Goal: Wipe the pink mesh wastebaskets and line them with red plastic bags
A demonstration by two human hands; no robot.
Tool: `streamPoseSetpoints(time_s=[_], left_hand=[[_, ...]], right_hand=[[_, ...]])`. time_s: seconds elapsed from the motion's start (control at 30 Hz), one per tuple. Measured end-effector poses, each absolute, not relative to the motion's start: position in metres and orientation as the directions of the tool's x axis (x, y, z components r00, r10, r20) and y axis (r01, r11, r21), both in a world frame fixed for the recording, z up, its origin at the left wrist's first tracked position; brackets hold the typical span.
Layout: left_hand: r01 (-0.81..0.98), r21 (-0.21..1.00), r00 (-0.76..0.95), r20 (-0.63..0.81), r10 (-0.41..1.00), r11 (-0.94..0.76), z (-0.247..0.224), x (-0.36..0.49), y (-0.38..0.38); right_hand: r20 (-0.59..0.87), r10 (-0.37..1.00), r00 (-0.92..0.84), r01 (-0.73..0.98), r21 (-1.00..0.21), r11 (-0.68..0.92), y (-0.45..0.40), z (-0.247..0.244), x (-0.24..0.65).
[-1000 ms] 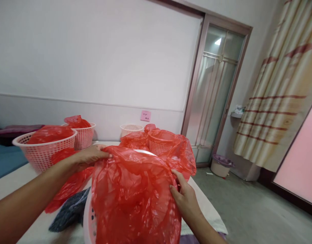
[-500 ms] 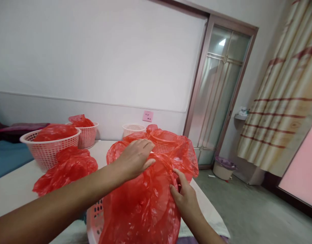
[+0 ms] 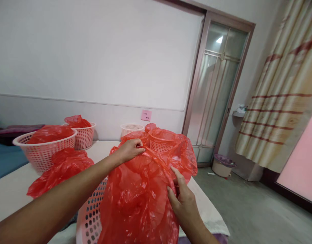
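Covering much of perforated pale-pink plastic basket [image 3: 91, 213] at near table edge: translucent thin red plastic bag [image 3: 138, 200], bunching and wrinkling across the front. Pinching bag's upper edge with left hand [image 3: 130, 149], thumb and fingers closing narrowly on film. Gripping bag's right edge with right hand [image 3: 182, 198], thumb in front, fingers curling behind; cannot tell whether also gripping basket rim. Reaching left forearm across, passing in front of crumpled red plastic bundle [image 3: 65, 166] on white-covered table [image 3: 8, 189]. Peeking out under forearm: dark cloth [image 3: 69, 222], mostly hidden. Standing just behind bag: red-film-wrapped basket [image 3: 162, 144]; farther back, small empty-looking white basket [image 3: 131, 128] near wall. Sitting at left: wide white lattice basket [image 3: 51, 154] and smaller lattice basket [image 3: 85, 136], both holding red plastic. Sticking to wall: pink square note [image 3: 146, 115]. Resting on floor at right: beige bin [image 3: 222, 168] with purple liner, near glass-paneled door [image 3: 214, 84]. Hanging beyond: cream curtain [image 3: 275, 122] with red stripes.
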State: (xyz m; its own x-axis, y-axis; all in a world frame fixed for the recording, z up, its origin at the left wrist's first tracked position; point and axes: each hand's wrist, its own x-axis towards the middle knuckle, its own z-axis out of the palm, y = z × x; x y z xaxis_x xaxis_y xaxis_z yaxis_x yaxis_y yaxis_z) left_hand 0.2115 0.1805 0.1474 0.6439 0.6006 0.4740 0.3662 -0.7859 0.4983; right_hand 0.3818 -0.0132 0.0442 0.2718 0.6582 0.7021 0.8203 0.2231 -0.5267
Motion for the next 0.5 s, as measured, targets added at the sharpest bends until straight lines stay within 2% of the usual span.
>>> streamPoseSetpoints(time_s=[0.17, 0.37, 0.5], left_hand=[[0.341, 0.606, 0.641, 0.409, 0.650, -0.718, 0.152, 0.206, 0.190], [0.363, 0.672, 0.658, 0.307, 0.688, -0.646, 0.168, 0.178, 0.194], [0.364, 0.761, 0.633, 0.221, 0.742, -0.537, 0.167, 0.156, 0.196]], right_hand=[[0.707, 0.689, 0.160, 0.863, -0.440, 0.250, -0.007, 0.048, 0.388], [0.672, 0.708, 0.218, 0.853, -0.483, 0.196, -0.003, 0.050, 0.391], [0.648, 0.712, 0.272, 0.823, -0.540, 0.176, -0.002, 0.049, 0.392]])
